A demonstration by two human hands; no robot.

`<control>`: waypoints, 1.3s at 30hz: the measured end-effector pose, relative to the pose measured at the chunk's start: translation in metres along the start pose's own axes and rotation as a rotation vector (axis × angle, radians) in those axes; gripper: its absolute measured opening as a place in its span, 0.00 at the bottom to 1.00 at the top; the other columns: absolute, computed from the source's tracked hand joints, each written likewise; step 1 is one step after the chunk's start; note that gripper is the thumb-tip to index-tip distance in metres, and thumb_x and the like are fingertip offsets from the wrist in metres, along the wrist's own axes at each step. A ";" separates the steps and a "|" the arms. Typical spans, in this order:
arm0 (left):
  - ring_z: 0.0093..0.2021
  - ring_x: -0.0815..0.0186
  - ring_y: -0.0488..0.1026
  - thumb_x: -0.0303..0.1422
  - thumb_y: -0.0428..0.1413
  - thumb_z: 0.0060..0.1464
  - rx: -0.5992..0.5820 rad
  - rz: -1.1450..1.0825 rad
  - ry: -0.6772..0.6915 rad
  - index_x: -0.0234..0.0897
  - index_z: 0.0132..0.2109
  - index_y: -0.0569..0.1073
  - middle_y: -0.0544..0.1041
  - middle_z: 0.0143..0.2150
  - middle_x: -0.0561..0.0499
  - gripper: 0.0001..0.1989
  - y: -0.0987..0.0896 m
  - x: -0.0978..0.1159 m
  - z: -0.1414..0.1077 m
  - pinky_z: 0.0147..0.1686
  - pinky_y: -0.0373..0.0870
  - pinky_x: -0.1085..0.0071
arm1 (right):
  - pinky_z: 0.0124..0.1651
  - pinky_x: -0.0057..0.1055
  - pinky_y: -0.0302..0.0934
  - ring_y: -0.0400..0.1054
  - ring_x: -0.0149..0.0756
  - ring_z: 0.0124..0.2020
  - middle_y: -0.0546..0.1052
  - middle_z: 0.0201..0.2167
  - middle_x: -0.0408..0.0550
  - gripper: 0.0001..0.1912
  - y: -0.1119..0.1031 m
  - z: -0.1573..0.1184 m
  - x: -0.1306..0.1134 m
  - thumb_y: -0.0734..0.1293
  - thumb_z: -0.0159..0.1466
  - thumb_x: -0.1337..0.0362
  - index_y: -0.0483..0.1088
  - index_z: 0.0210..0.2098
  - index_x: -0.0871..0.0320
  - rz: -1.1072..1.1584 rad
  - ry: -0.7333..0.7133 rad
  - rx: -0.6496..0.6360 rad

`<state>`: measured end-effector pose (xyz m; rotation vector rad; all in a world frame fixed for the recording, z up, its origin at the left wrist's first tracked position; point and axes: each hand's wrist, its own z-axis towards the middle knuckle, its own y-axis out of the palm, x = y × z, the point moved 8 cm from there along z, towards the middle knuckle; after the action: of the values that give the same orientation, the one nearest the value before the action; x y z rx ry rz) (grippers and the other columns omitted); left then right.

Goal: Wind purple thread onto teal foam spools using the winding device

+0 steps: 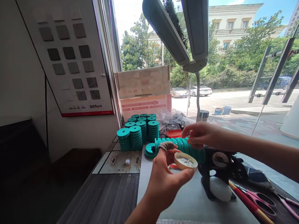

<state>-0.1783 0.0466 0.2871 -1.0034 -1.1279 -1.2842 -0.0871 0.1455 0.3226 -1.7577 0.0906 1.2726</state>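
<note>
My left hand [164, 179] holds a small round cream dish [186, 161] between thumb and fingers, with tiny whitish pieces inside; a grey wrap covers one fingertip. Behind the dish, a row of teal grooved spools [179, 143] lies sideways on a black winding device [218, 160] with a round dial. My right hand [197, 134] is over the top of these spools, its fingers bent and close together near their surface. Whether something sits between those fingertips is too small to tell.
Stacks of teal spools [135, 138] stand behind on the left, near a small white block [127, 161]. A red dish [174, 133] and clear plastic lie by the window. Pink-handled scissors [261, 199] rest at right. A lamp [195, 63] hangs above.
</note>
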 end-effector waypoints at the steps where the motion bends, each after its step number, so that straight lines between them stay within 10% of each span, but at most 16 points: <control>1: 0.42 0.68 0.70 0.31 0.61 0.41 0.000 -0.001 0.004 0.37 0.43 0.62 0.72 0.41 0.49 0.22 0.000 0.000 0.000 0.41 0.65 0.74 | 0.22 0.19 0.55 0.58 0.19 0.17 0.66 0.16 0.37 0.14 0.000 0.000 0.001 0.62 0.51 0.60 0.61 0.34 0.61 -0.002 -0.001 0.012; 39: 0.42 0.68 0.70 0.30 0.60 0.42 -0.004 0.010 0.006 0.36 0.44 0.62 0.72 0.42 0.49 0.21 0.000 0.000 0.000 0.43 0.65 0.73 | 0.22 0.16 0.49 0.56 0.18 0.19 0.66 0.18 0.39 0.07 0.000 -0.013 -0.030 0.58 0.56 0.63 0.63 0.31 0.61 -0.369 -0.092 0.150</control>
<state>-0.1782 0.0464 0.2874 -1.0066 -1.1152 -1.2804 -0.0914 0.1237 0.3460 -1.5021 -0.1800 1.0452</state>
